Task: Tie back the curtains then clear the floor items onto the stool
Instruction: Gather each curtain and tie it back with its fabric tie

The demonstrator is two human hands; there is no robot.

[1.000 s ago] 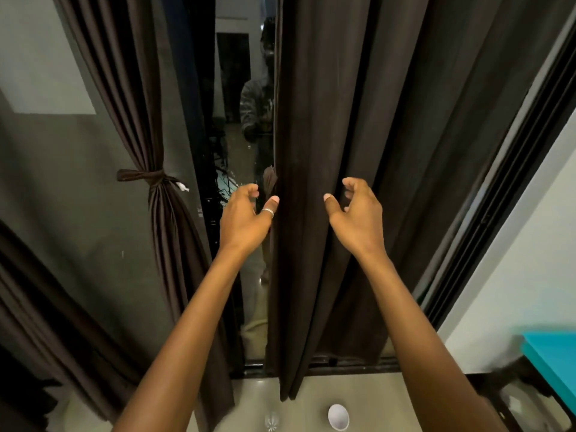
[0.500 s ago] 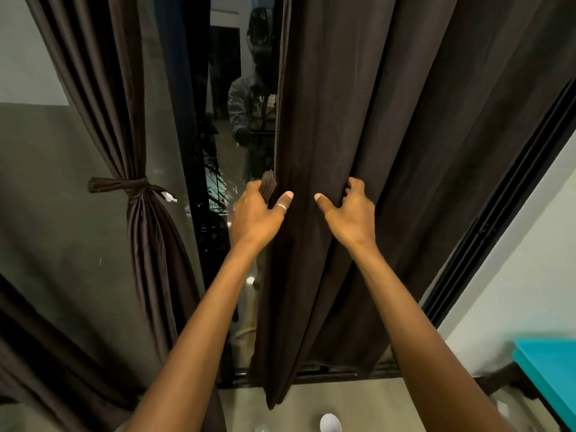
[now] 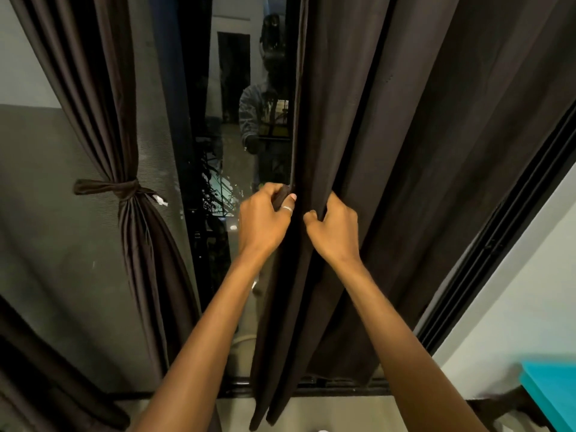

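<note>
A dark brown curtain hangs loose on the right of the window. My left hand grips its left edge, fingers curled round the hem. Just to the right, my right hand clutches a fold of the same curtain, bunching the cloth between both hands. On the left, a second dark curtain is gathered and tied with a fabric band knotted around its middle.
Dark window glass shows between the curtains, reflecting a person. A black window frame runs down the right. A teal-topped stool stands at the lower right. A strip of floor lies below the sill.
Both hands moved forward and closed on the right curtain: the left took hold of its edge, the right gathered a fold. The view shifted up; the white floor item almost left the frame.
</note>
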